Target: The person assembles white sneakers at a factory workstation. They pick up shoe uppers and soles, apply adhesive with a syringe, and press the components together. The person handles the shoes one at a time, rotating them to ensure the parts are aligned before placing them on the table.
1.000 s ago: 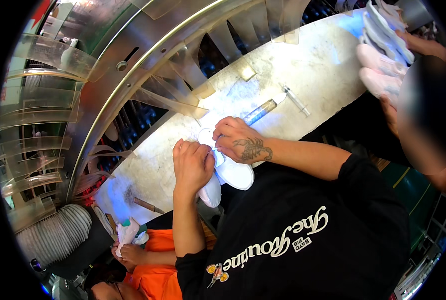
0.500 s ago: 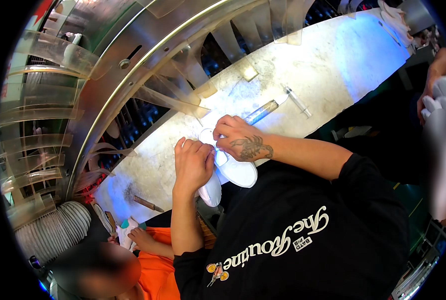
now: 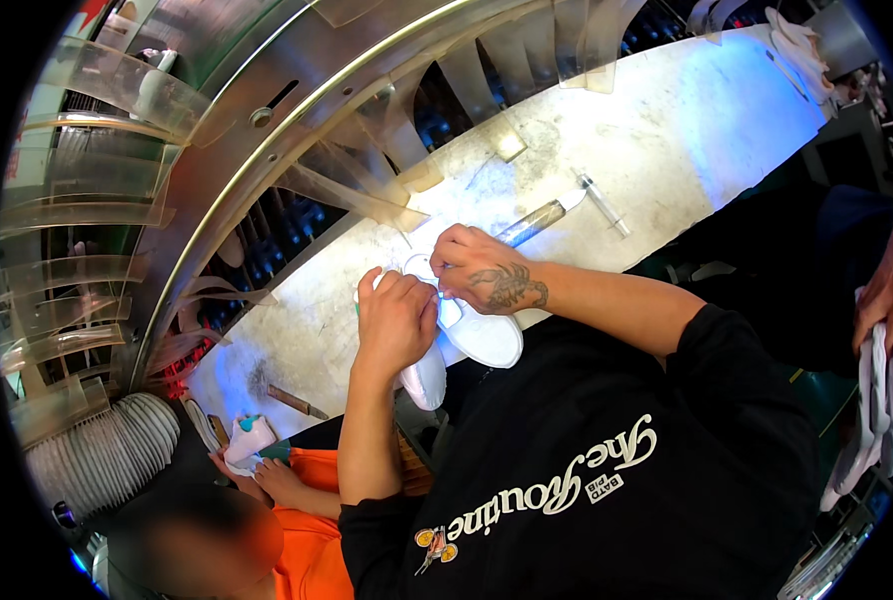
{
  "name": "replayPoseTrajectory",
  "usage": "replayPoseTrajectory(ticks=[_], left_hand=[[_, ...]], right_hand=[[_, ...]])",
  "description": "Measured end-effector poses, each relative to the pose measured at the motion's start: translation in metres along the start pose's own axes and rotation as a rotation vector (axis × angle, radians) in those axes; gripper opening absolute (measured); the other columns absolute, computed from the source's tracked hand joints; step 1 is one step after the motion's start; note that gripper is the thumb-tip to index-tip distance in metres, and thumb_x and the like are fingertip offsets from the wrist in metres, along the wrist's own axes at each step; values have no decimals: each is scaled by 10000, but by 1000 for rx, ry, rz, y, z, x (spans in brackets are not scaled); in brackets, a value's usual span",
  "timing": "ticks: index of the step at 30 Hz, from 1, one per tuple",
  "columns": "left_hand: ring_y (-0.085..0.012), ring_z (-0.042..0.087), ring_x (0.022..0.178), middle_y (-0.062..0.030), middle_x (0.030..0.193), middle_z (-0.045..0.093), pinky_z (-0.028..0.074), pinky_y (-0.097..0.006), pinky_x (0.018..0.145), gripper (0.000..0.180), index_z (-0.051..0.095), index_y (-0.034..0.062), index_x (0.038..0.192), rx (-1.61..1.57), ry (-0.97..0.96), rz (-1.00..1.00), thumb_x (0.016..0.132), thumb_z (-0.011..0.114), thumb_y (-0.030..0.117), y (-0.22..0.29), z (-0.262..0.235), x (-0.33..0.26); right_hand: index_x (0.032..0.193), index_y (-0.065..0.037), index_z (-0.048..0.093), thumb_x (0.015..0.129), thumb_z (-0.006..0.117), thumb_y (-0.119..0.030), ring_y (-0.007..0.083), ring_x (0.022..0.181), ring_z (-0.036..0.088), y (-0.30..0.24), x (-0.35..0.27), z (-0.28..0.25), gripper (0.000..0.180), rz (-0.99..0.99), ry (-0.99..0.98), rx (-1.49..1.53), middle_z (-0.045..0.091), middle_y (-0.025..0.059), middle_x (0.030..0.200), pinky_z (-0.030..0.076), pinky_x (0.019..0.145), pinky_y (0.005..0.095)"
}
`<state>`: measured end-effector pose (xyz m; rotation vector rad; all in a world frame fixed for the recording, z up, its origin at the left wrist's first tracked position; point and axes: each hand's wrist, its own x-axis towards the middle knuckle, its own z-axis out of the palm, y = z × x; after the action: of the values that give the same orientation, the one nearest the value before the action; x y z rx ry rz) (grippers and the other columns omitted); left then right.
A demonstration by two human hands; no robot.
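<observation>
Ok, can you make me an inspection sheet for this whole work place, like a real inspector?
Surface: pale worktable, dark smudges, bluish light.
Job's things: two white shoes, toes toward the wearer.
Clutter: syringe-like tube, patterned tube, brown-handled tool.
Hands: left hand and right hand both at the shoes, fingers bent; what they pinch is hidden.
Cables: nothing seen.
Surroundings: clear plastic strips, ribbed hose, co-worker in orange, another co-worker's hand holding white pieces.
</observation>
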<state>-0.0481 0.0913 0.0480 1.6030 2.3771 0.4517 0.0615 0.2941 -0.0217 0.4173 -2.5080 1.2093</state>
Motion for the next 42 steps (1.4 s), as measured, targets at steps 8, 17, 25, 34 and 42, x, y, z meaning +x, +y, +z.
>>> replayPoseTrajectory(ticks=[8,17,25,34,42], left_hand=[[-334,670,1052,-103,985,729,388,-569,1190,82,783,80,970,18,78,-94,892,786,108,11,-6,-2],[-360,662,1045,-137,970,702,492,-528,1060,149,777,59,989,13,336,-54,849,826,46,12,-1,-21],[-326,621,928,-96,874,661,474,-440,929,135,780,65,951,-84,313,-40,834,843,44,10,1,-13],[-312,618,990,-86,889,669,415,-457,1043,75,785,79,941,-96,234,-61,884,823,108,12,-1,-12],[-318,636,1047,-86,925,698,390,-476,1111,92,795,99,931,-139,199,-159,858,844,127,11,0,-11]], right_hand=[[1053,-79,756,845,853,-191,326,1214,598,-16,-4,-12,255,74,-25,-82,673,86,1220,517,1029,455],[1070,-96,754,843,832,-165,313,1208,619,-10,-24,-13,250,87,68,-69,685,74,1207,515,1022,458],[986,-104,799,866,848,-161,300,1179,628,-12,-13,3,141,52,128,-52,684,52,1194,519,1018,446],[995,-128,831,906,845,-221,291,1141,621,-11,-11,3,129,105,56,-34,670,41,1175,485,1000,443],[975,-142,825,916,828,-220,303,1098,627,-3,-7,6,97,177,18,24,678,36,1142,485,992,445]])
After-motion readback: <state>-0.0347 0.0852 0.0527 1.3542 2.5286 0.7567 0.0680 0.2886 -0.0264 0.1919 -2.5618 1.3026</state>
